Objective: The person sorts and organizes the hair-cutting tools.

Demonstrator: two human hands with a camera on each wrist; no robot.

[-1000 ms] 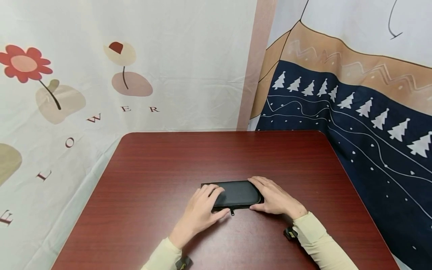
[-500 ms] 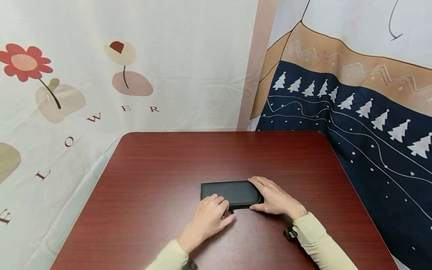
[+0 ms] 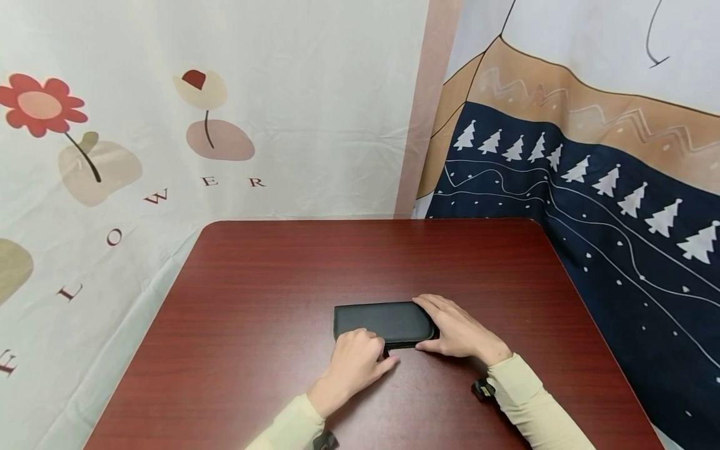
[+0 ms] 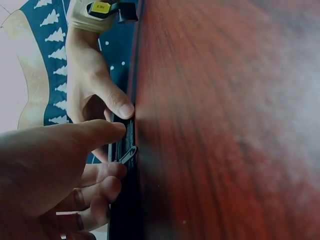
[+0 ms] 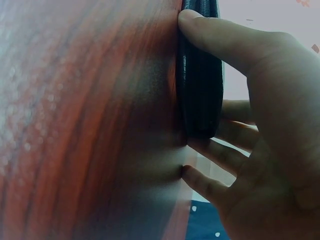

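Observation:
A flat black zip case [image 3: 388, 320] lies on the dark red table, its right end rounded. My right hand [image 3: 464, 331] grips that rounded end, thumb on the near edge and fingers spread around the far side. In the right wrist view, the thumb lies across the zipped edge of the case [image 5: 200, 85]. My left hand [image 3: 357, 365] is at the near long edge, fingers bent and thumb held apart from them. The left wrist view shows the zipper pull [image 4: 130, 154] sticking out in the gap between thumb and index finger.
The wooden table [image 3: 270, 269] has rounded far corners. Behind it hangs a pale cloth [image 3: 326, 125] printed with flowers and letters. To the right, a navy cloth [image 3: 506, 181] with white trees borders the table edge.
My left hand has come off the top of the case and moved right along its near edge to the zipper pull, fingers bending more. The right hand and case have stayed put.

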